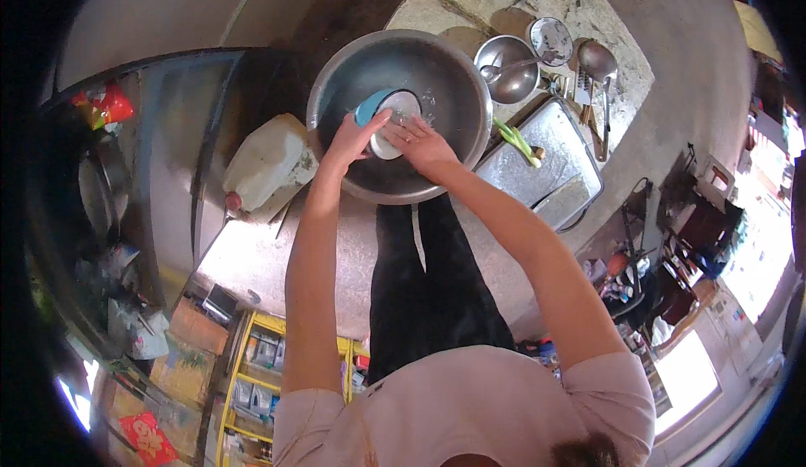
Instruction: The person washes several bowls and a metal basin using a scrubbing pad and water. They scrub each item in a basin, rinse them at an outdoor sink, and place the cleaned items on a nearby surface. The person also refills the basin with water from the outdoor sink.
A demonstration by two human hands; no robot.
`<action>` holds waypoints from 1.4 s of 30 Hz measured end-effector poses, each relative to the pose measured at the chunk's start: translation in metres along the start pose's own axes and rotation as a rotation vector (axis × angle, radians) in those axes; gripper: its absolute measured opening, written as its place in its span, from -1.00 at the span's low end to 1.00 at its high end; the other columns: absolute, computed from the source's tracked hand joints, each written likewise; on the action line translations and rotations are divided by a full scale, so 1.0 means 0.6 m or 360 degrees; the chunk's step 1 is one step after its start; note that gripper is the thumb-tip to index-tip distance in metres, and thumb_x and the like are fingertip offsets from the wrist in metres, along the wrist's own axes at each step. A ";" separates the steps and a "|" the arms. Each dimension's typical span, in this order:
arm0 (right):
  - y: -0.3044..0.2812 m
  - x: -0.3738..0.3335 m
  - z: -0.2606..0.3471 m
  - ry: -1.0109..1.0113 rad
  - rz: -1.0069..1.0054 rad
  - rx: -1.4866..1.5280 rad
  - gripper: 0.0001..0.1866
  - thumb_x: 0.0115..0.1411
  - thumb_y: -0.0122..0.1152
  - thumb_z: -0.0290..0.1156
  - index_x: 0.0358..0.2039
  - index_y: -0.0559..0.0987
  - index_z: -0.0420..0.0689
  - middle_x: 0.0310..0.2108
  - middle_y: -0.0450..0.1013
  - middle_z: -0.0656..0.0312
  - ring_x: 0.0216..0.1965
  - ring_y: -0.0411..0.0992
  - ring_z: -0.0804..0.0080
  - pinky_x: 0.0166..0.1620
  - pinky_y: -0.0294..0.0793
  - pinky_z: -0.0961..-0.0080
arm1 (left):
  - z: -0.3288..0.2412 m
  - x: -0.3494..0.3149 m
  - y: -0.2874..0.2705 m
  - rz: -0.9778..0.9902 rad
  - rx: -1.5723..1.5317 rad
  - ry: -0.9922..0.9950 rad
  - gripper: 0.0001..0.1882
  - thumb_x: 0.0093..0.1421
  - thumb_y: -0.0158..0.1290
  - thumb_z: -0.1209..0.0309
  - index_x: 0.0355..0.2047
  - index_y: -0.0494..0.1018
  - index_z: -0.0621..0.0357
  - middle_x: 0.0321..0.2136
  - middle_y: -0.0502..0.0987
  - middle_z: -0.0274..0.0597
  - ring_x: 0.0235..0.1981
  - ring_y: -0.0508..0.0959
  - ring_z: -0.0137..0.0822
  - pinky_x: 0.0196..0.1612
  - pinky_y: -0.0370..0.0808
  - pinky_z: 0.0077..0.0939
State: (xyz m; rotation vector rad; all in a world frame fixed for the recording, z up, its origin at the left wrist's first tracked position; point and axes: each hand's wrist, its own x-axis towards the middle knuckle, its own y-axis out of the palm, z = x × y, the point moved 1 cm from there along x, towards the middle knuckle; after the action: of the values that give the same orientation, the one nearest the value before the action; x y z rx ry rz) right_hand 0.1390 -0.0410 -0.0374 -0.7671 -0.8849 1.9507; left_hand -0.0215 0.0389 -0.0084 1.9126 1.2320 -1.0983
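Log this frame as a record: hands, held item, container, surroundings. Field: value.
left_hand: left hand gripping the blue-and-white bowl at its left side
right_hand: right hand open, reaching over the bowl's white inside, apparently touching it
bowl_pose: tilted, within the basin's outline
container: large round metal basin
left_of_basin: whitish plastic jug, lying on its side
right_of_basin: metal tray with green onion; metal bowl; ladle
unclear: water level in basin

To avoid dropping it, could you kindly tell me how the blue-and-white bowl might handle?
The blue-and-white bowl would likely be slippery, since the metal basin around it seems to hold water. It seems stiff: its rim looks unbent where the left hand grips.
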 end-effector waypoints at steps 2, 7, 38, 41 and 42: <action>-0.007 -0.002 0.001 -0.0084 -0.0203 -0.0035 -0.58 0.08 -0.02 -0.46 0.01 0.37 -0.10 -0.02 0.36 0.11 0.08 0.27 0.25 0.18 0.15 0.29 | 0.011 0.003 0.006 -0.0029 -0.0318 0.0012 -0.21 0.00 0.05 -0.17 0.04 0.22 0.18 -0.09 0.38 -0.10 -0.06 0.40 -0.15 -0.05 0.36 -0.12; -0.050 0.007 0.046 0.0899 -0.0466 0.1835 -0.68 0.18 0.09 -0.26 -0.13 0.46 -0.19 -0.26 0.47 0.20 -0.24 0.42 0.36 -0.19 0.37 0.49 | 0.065 -0.005 0.016 0.0020 -0.1688 -0.0206 -0.26 0.16 -0.31 -0.25 0.14 0.16 0.04 0.09 0.24 -0.23 0.09 0.25 -0.20 0.12 0.16 -0.08; -0.063 0.036 0.064 0.0633 -0.1019 0.1375 -0.70 0.11 -0.09 -0.62 -0.14 0.48 -0.15 0.09 0.24 0.06 0.07 0.25 0.12 0.07 0.25 0.32 | 0.089 -0.068 0.054 -0.0482 -0.0848 0.0784 -0.67 0.21 -0.04 0.45 -0.02 0.35 0.31 -0.14 0.44 -0.24 -0.14 0.39 -0.47 -0.01 0.28 -0.60; -0.081 0.007 0.132 0.0396 -0.0784 0.0802 -0.64 0.07 0.01 -0.55 -0.06 0.42 -0.13 0.10 0.23 0.07 0.14 0.15 0.09 0.17 0.10 0.18 | 0.071 -0.074 0.072 -0.0573 -0.0868 0.0661 -0.71 0.21 -0.06 0.48 -0.06 0.37 0.32 -0.17 0.45 -0.25 -0.15 0.40 -0.47 -0.05 0.31 -0.59; -0.095 0.008 0.143 0.0439 -0.0778 0.0665 -0.63 0.09 0.00 -0.52 -0.04 0.39 -0.12 0.08 0.24 0.06 0.15 0.15 0.08 0.19 0.05 0.16 | 0.059 -0.081 0.074 -0.0563 -0.0876 0.0651 -0.73 0.21 -0.06 0.49 -0.09 0.38 0.32 -0.18 0.46 -0.25 -0.16 0.40 -0.48 -0.06 0.32 -0.59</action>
State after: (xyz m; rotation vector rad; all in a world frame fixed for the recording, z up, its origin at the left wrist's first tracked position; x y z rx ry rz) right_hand 0.0953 -0.0392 0.0562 -0.4964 -0.4224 1.4785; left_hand -0.0029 -0.0275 0.0202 1.5575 1.9195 -0.4423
